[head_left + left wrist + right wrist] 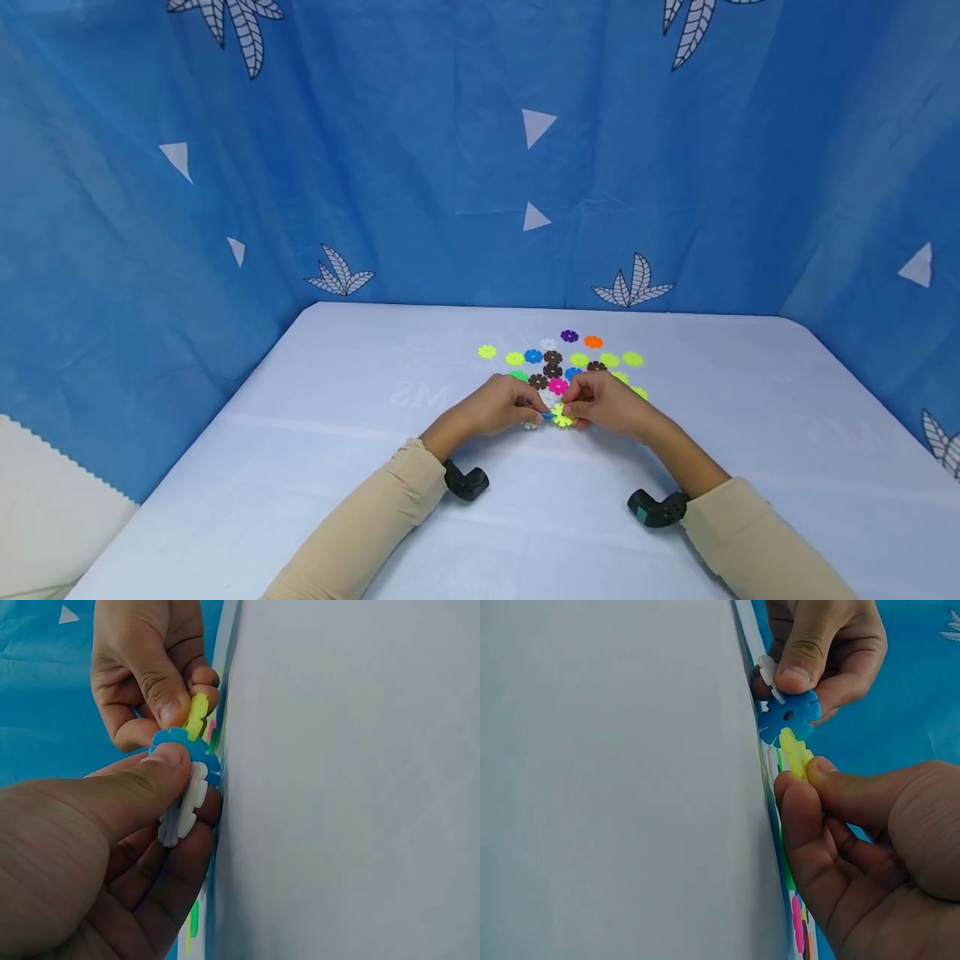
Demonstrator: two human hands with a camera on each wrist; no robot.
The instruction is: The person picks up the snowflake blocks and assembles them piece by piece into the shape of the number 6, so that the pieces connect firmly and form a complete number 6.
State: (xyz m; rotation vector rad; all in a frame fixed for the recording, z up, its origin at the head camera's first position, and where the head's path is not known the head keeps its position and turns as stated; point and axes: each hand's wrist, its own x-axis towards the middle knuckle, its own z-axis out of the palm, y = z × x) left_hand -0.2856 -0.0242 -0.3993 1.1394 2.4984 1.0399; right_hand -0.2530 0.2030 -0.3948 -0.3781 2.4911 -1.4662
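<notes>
My left hand (498, 406) pinches a blue notched flower-shaped disc (789, 716) between thumb and fingers. A white notched disc (193, 796) joins the blue one at an angle and sits among the left fingers. My right hand (613, 403) pinches a yellow notched disc (795, 754) by its outer edge. In both wrist views the yellow disc's near edge meets the rim of the blue disc, set crosswise to it; how deep the notches are engaged I cannot tell. Both hands are held close together above the table, fingertips facing each other.
Just beyond my hands, several loose discs lie spread on the white-covered table (225, 500), among them a pink disc (558, 386), a purple disc (569, 336) and an orange disc (593, 342). A blue patterned curtain (420, 167) stands behind the table and along its sides.
</notes>
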